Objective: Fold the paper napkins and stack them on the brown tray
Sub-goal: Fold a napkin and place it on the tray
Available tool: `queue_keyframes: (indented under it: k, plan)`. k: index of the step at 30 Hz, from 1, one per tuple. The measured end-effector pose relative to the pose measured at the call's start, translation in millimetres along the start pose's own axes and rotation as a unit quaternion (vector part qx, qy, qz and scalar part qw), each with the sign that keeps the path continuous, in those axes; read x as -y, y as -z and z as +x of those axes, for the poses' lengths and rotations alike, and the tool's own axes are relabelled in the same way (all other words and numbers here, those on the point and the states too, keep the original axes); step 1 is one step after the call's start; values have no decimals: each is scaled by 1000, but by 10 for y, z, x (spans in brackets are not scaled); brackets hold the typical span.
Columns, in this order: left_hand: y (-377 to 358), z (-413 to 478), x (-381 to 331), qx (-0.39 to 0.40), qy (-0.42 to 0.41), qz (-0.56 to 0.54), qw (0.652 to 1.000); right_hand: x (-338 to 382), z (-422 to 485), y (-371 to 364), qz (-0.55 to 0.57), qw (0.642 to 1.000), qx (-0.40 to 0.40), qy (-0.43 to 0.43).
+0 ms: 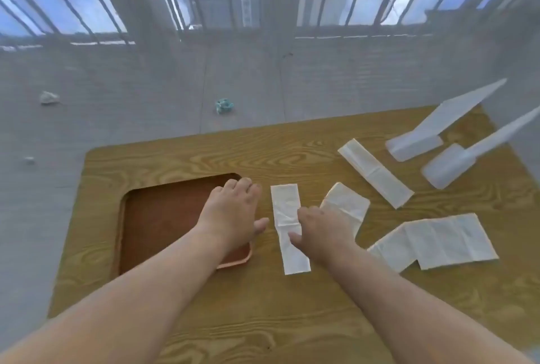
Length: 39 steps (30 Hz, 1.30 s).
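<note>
A brown tray (163,217) lies on the left part of the wooden table (263,305) with nothing on its visible floor. My left hand (233,211) hovers over the tray's right edge, fingers spread, holding nothing. Just right of the tray lies a long narrow folded white napkin (285,205). My right hand (321,232) rests palm down on the middle of this strip, fingers apart. Under and behind that hand lies a second napkin (347,203). A third folded strip (377,173) lies diagonally farther back. A wider, partly unfolded napkin (438,241) sits at the right.
Two translucent white plastic bottles with long pointed tips (432,135) (455,162) lie on the table's far right corner. Beyond the table's far edge is grey floor with crumpled scraps (224,106) (49,97) and a barred railing.
</note>
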State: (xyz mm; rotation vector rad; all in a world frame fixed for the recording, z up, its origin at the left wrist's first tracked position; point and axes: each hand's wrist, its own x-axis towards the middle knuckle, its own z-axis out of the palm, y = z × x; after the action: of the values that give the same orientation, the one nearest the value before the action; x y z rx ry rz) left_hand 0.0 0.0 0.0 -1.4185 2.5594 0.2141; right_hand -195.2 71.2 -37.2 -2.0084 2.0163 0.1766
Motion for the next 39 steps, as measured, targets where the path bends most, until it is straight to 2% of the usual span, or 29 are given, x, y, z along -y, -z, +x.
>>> queue_keyframes:
  k: [3, 5, 10, 13, 16, 19, 22, 25, 28, 30, 35, 39]
  plan:
    - [-213, 40, -62, 10, 16, -6, 1000, -42, 24, -160, 81, 988, 23, -130]
    - [-313, 30, -105, 9, 15, -14, 1000, -50, 46, -216, 152, 974, 51, -161]
    - [-365, 50, -125, -15, -16, -58, 998, -65, 108, -222, 263, 954, 60, -132]
    - [-302, 129, -96, -16, -48, -100, 994, -82, 116, -107, 356, 927, 74, -91]
    - [-177, 235, -94, 28, -103, -86, 990, -111, 156, 58, 370, 925, 81, -36]
    - [-81, 317, -145, 95, -119, -73, 986, -100, 205, 226, 371, 926, 76, 1]
    - [11, 353, -176, 126, -65, -121, 983, -127, 242, 366, 366, 927, 82, 7]
    - [69, 329, -142, 124, -6, -158, 980, -221, 269, 461, 316, 943, 103, -3]
    - [73, 280, -75, 122, 38, -166, 978, -306, 261, 471, 258, 959, 109, -48]
    - [57, 251, -49, 126, 80, -181, 972, -326, 234, 435, 266, 955, 91, -91]
    - [64, 197, -76, 106, 143, -262, 948, -276, 161, 326, 361, 916, 67, -164]
    - [100, 193, -211, 105, 123, -355, 921, -196, 156, 285, 480, 849, 97, -198]
